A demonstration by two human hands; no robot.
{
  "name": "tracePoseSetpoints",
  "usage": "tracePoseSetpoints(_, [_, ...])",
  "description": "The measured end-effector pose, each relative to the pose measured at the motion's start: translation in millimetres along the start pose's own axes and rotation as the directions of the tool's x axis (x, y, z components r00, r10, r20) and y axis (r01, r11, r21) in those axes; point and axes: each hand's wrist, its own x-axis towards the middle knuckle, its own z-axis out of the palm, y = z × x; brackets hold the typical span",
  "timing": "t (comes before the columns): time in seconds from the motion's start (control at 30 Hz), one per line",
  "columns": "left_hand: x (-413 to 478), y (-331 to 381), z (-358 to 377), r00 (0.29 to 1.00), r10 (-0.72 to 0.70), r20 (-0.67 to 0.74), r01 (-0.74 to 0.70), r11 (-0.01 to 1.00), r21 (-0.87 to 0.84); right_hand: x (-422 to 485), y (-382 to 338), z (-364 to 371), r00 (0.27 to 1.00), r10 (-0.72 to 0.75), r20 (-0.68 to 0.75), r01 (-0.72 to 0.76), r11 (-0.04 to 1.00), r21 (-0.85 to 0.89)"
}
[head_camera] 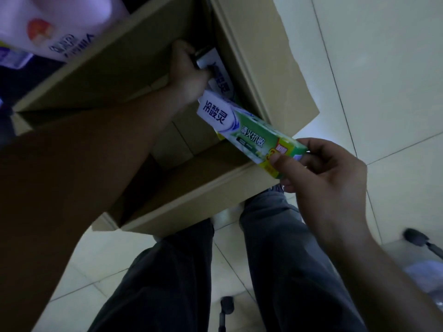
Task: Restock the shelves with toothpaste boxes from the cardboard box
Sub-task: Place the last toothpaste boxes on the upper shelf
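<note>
Pink pack: sits at 10 o'clock, beside the carton's far-left flap; its print is too blurred to read.
Cardboard box: stands open on the floor from 10 o'clock to the centre, with its flaps folded outward.
Your left arm: runs from 8 o'clock up toward 12 o'clock, reaching down into the carton.
Your left hand: is deep in the carton at 12 o'clock, back of the hand toward you, fingers curled round the end of a white toothpaste box.
White toothpaste box: lies against the carton's right inner wall, with its long axis running 11 to 5 o'clock. The far end is in your grip and the near end is hidden under the green box.
Green toothpaste box: is in the air just right of centre, printed face up. Its long axis runs 10 to 4 o'clock, and the white end points into the carton's opening.
Your right hand: comes in from 4 o'clock and pinches the green box's near end, thumb on the top face and fingers curled beneath.
Trousers: your legs fill 6 o'clock, below the carton.
Floor tiles: are pale and spread from 1 to 3 o'clock.
</note>
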Motion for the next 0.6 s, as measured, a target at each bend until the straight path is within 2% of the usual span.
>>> tracePoseSetpoints(0.07, [-15.9,5.8,-19.7,0.999,-0.040,0.028,0.042,0.998,-0.052,-3.2,-10.8,-7.6,1.000,-0.011,-0.003,0.011,0.999,0.032])
tracePoseSetpoints(0.17, [-69.4,12.7,-66.1,0.996,-0.059,0.072,0.060,0.998,-0.016,-14.4,-38.5,-20.3,0.998,-0.059,-0.018,0.060,0.998,0.033])
tracePoseSetpoints(0.33, [-185.3,60.5,-168.8,0.993,-0.114,-0.042,0.098,0.955,-0.281,-49.0,-110.9,-56.1,0.974,-0.216,0.072,0.217,0.976,-0.017])
tracePoseSetpoints(0.5, [-304.6,147.9,-270.0,0.990,-0.100,-0.098,0.049,0.902,-0.428,-99.2,-214.3,-106.6,0.918,-0.357,0.172,0.349,0.934,0.078])
tracePoseSetpoints(0.6, [-370.2,206.0,-321.1,0.990,-0.029,-0.139,-0.041,0.880,-0.472,-142.8,-290.2,-134.3,0.863,-0.447,0.237,0.418,0.894,0.162])
